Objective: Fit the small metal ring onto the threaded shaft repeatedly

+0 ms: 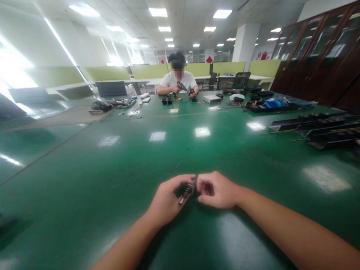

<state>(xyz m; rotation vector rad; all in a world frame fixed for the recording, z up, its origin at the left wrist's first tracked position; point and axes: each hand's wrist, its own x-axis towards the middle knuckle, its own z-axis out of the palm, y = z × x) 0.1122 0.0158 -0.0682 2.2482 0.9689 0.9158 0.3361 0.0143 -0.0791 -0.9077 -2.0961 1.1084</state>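
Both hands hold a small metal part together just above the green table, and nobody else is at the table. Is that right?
Not quite. The head view shows another person seated at the far side of the green table, handling a tool. The rest stands: the left hand and right hand hold the small metal part together just above it.

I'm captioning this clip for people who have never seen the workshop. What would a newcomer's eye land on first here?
First, near the bottom centre, the left hand holds a small metal part while the right hand pinches its upper end. Around them spreads the glossy green table, with a seated person working at its far side and long black parts lying at the right edge.
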